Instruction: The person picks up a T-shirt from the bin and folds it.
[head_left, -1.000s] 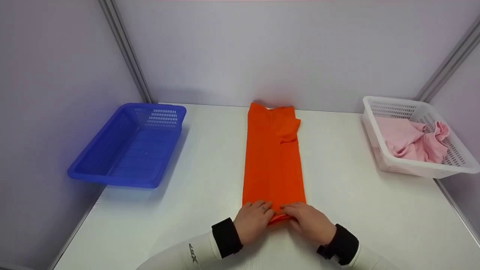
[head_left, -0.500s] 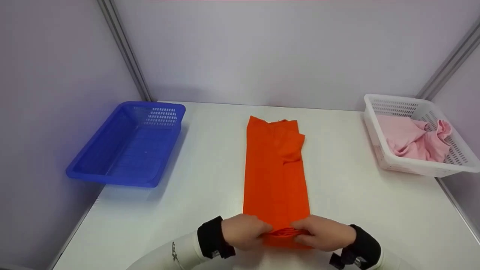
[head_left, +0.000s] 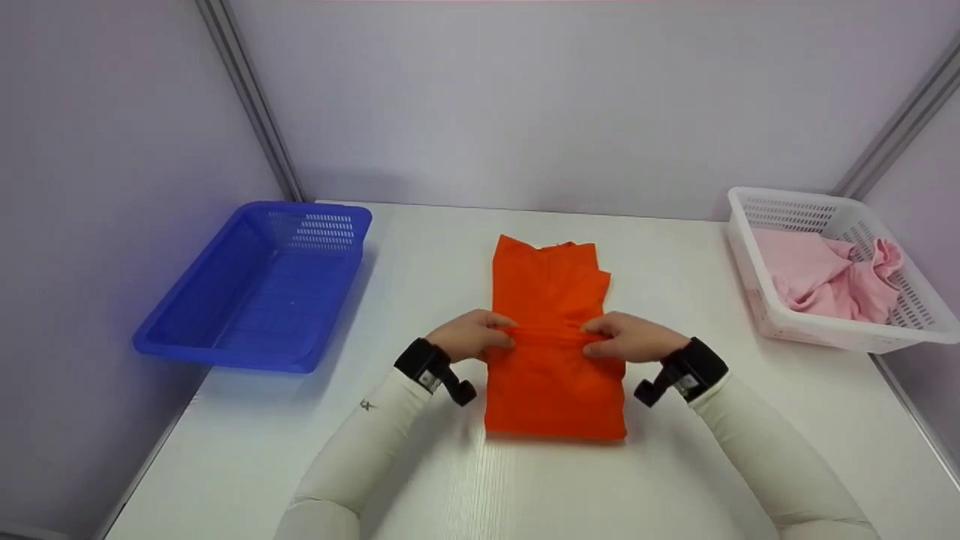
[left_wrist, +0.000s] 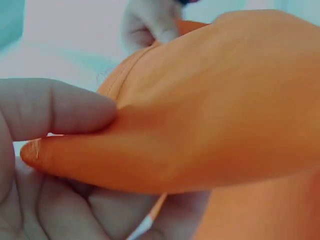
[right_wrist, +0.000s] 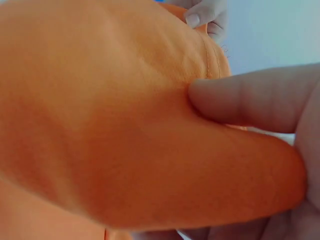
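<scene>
An orange shirt [head_left: 555,397], folded into a narrow strip, lies on the white table with its lower part doubled up over itself. At the left side of the turned-up hem, my left hand [head_left: 471,335] pinches the cloth between thumb and fingers. My right hand [head_left: 636,337] pinches the same edge on the right, level with the left. Both wrist views show the thumbs pressing on top of the orange cloth [left_wrist: 210,110], with fingers beneath it. A stitched hem shows between the hands in the right wrist view. The short sleeve lies partly covered near the top.
To the left stands a blue plastic basket [head_left: 281,300] with nothing seen in it. A white basket [head_left: 769,300] holding crumpled pink cloth [head_left: 832,277] is at the right. Grey-white panels [head_left: 555,105] enclose the table [head_left: 420,247] at the back and sides.
Both hands have carried the shirt's lower end away from the body and up over its middle, making it shorter. Earlier, the whole shirt was pulled a little nearer. The baskets stayed put.
</scene>
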